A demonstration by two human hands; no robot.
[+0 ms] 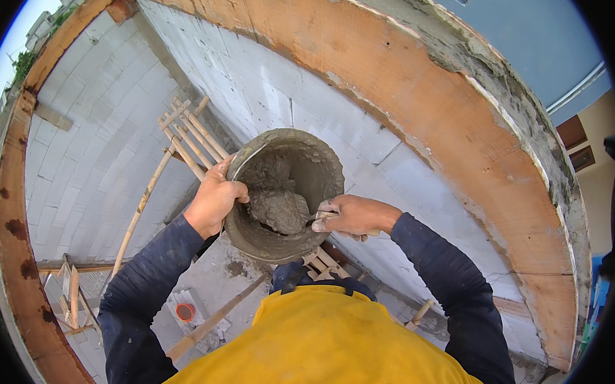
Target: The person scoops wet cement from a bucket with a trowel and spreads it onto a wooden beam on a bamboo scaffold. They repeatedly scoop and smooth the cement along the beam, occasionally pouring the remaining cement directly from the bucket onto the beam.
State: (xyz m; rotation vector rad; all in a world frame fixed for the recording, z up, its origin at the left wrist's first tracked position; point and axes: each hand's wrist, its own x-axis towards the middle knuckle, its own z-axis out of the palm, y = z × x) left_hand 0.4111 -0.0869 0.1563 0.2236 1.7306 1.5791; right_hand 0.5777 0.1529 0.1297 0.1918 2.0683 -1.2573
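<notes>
A round bucket [265, 249] crusted with grey mortar is in front of me, its mouth facing up toward me. My left hand [215, 197] is closed on its left rim, the thumb over the edge, near a thin wire handle [252, 153]. Inside lies a lump of wet mortar [278, 210]. My right hand [348, 215] is wrapped round the handle of a trowel [311, 219] at the right side of the bucket. Mortar hides the trowel's blade, and most of the handle is under my fingers.
Orange-brown formwork boards [399, 78] run along the tops of the pale block walls [251, 83]. To the left stands a bamboo ladder-like frame [184, 132]. Far below, a bamboo pole [215, 316] crosses the floor near a small orange-red container [185, 312]. Wet mortar tops the right wall.
</notes>
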